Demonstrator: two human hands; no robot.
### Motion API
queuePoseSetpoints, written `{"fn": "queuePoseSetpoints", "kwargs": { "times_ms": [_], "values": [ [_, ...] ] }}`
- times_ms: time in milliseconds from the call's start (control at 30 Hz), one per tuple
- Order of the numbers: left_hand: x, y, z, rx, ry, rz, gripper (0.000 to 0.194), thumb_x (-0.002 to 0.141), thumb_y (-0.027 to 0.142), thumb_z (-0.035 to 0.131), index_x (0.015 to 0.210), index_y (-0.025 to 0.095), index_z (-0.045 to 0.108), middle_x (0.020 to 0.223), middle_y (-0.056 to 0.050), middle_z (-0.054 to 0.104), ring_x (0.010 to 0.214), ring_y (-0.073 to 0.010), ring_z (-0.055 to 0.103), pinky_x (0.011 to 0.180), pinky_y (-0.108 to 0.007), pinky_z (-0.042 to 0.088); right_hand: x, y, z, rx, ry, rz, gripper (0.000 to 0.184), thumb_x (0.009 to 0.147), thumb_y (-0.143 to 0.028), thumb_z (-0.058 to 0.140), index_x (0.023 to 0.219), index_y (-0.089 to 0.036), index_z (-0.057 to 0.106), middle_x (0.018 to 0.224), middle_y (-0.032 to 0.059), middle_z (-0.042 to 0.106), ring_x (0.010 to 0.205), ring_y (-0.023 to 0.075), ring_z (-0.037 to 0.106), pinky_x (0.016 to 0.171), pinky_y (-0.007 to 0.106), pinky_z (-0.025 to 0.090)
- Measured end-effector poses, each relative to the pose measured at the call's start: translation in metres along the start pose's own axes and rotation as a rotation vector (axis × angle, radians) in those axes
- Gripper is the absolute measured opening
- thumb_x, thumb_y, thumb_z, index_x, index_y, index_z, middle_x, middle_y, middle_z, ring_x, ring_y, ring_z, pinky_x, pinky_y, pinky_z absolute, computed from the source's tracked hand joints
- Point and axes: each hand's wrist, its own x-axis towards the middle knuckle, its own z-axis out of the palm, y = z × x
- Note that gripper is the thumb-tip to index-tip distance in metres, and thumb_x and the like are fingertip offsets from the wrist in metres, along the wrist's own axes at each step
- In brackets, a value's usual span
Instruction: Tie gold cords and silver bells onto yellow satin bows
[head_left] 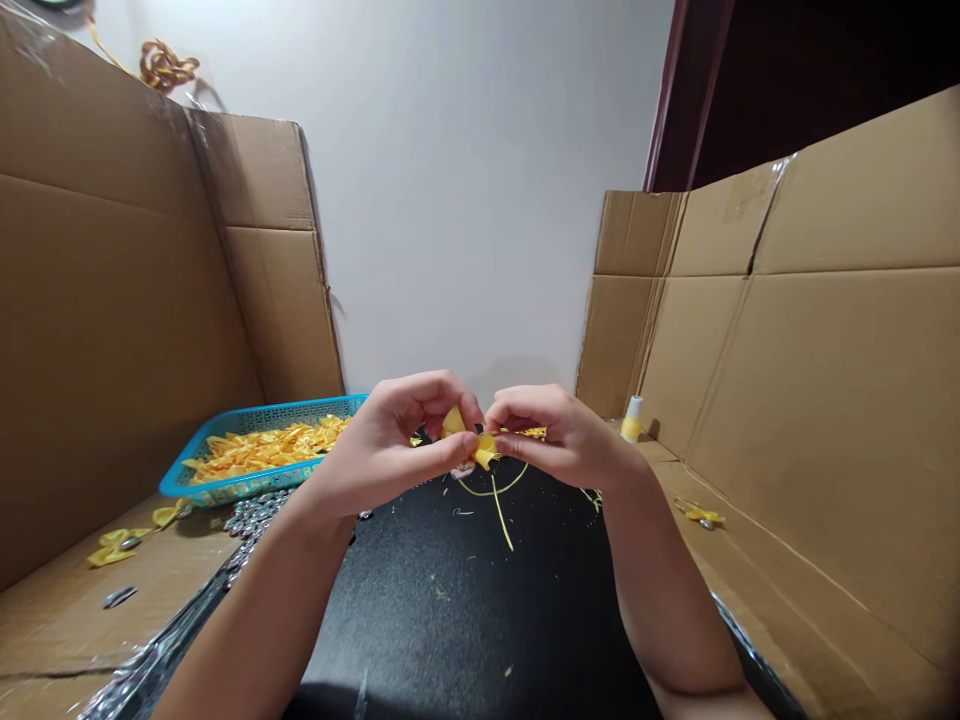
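Observation:
In the head view both of my hands meet above the black work surface (465, 620). My left hand (409, 430) is closed, its thumb and fingers pinching a yellow ribbon bow (486, 452). From the other side my right hand (547, 430) pinches the same bow with thumb and fingertips. A thin yellow strand (502, 515) hangs below the bow, and another strand curves under my right hand. Part of the bow is hidden behind my fingers. Close to my left wrist lies a heap of shiny silver beads (259, 512).
A blue basket (225, 490) of yellow ribbon pieces (274, 447) stands on the left. Loose yellow ribbon (112, 548) lies in front of it. On the right are a small yellow bottle with a white cap (632, 420) and a ribbon piece (699, 514). Cardboard walls (825, 400) flank both sides.

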Motion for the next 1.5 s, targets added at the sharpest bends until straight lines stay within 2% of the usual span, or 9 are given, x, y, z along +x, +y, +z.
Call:
{"fn": "queuePoseSetpoints", "kwargs": {
  "times_ms": [133, 333, 467, 633, 800, 933, 1167, 1400, 1500],
  "values": [
    [0.001, -0.001, 0.002, -0.004, 0.014, 0.011, 0.01, 0.081, 0.011, 0.061, 0.079, 0.021, 0.062, 0.059, 0.004, 0.056, 0.048, -0.0077, 0.046, 0.043, -0.019, 0.039, 0.0, -0.003, 0.0, -0.09, -0.014, -0.027, 0.009, 0.09, -0.016, 0.056, 0.081, -0.015, 0.058, 0.072, -0.0008, 0.055, 0.062, 0.0075, 0.048, 0.059, 0.021, 0.04],
    [0.001, 0.001, -0.002, 0.013, -0.043, 0.034, 0.009, 0.086, 0.016, 0.059, 0.082, 0.021, 0.065, 0.067, 0.001, 0.061, 0.059, -0.0095, 0.052, 0.052, -0.02, 0.043, -0.002, -0.003, 0.0, -0.124, -0.004, -0.035, 0.009, 0.09, -0.017, 0.056, 0.082, -0.015, 0.059, 0.073, -0.0005, 0.056, 0.063, 0.0079, 0.048, 0.059, 0.021, 0.039],
    [-0.002, 0.002, -0.009, 0.102, -0.09, 0.027, 0.002, 0.084, 0.02, 0.064, 0.085, 0.021, 0.066, 0.071, 0.0, 0.062, 0.061, -0.0107, 0.052, 0.054, -0.022, 0.043, -0.002, -0.003, -0.001, -0.04, 0.043, -0.034, 0.007, 0.088, -0.018, 0.059, 0.081, -0.015, 0.059, 0.073, -0.0009, 0.057, 0.064, 0.0076, 0.049, 0.06, 0.021, 0.04],
    [-0.002, 0.001, -0.014, 0.29, -0.104, 0.035, 0.005, 0.083, 0.023, 0.065, 0.088, 0.021, 0.065, 0.067, 0.001, 0.06, 0.059, -0.0112, 0.051, 0.053, -0.023, 0.041, -0.005, -0.006, -0.006, -0.022, 0.053, -0.022, 0.011, 0.082, -0.022, 0.066, 0.076, -0.015, 0.06, 0.066, -0.0033, 0.052, 0.059, 0.0071, 0.042, 0.058, 0.022, 0.036],
    [-0.001, 0.006, -0.01, 0.554, -0.106, 0.053, 0.006, 0.083, 0.023, 0.063, 0.086, 0.02, 0.066, 0.063, 0.003, 0.058, 0.057, -0.0102, 0.047, 0.052, -0.022, 0.038, -0.007, -0.015, -0.008, -0.139, 0.028, 0.075, 0.019, 0.087, -0.02, 0.057, 0.069, -0.017, 0.052, 0.063, -0.0046, 0.047, 0.056, 0.0074, 0.039, 0.054, 0.022, 0.032],
    [-0.002, 0.01, -0.001, 0.631, -0.127, 0.069, 0.009, 0.08, 0.019, 0.06, 0.075, 0.021, 0.067, 0.06, 0.004, 0.059, 0.054, -0.0095, 0.048, 0.051, -0.022, 0.037, -0.007, -0.018, -0.004, -0.178, -0.022, 0.129, 0.03, 0.09, -0.018, 0.044, 0.061, -0.019, 0.035, 0.058, -0.0058, 0.035, 0.054, 0.0082, 0.033, 0.051, 0.022, 0.027],
    [0.0, 0.009, 0.009, 0.652, 0.105, 0.039, 0.01, 0.075, 0.017, 0.06, 0.067, 0.019, 0.066, 0.052, 0.005, 0.05, 0.051, -0.0092, 0.041, 0.047, -0.022, 0.033, -0.007, -0.033, 0.009, -0.205, 0.108, 0.121, 0.035, 0.091, -0.019, 0.047, 0.06, -0.019, 0.031, 0.057, -0.0064, 0.032, 0.052, 0.0069, 0.028, 0.049, 0.023, 0.024],
    [-0.002, 0.013, 0.015, 0.551, 0.295, 0.004, 0.014, 0.077, 0.023, 0.064, 0.064, 0.019, 0.067, 0.046, 0.007, 0.029, 0.045, -0.0087, 0.025, 0.039, -0.024, 0.019, -0.005, -0.038, 0.027, -0.143, 0.484, 0.115, 0.048, 0.087, -0.018, 0.055, 0.055, -0.021, 0.019, 0.052, -0.0077, 0.018, 0.048, 0.0064, 0.019, 0.044, 0.025, 0.018],
    [-0.003, 0.012, 0.02, 0.54, 0.444, 0.032, 0.013, 0.076, 0.025, 0.068, 0.064, 0.019, 0.067, 0.045, 0.007, 0.033, 0.044, -0.0085, 0.026, 0.04, -0.024, 0.021, -0.004, -0.039, 0.029, -0.152, 0.515, 0.111, 0.048, 0.088, -0.02, 0.055, 0.052, -0.02, 0.024, 0.051, -0.0068, 0.026, 0.047, 0.0065, 0.025, 0.045, 0.025, 0.022]
  ]
}}
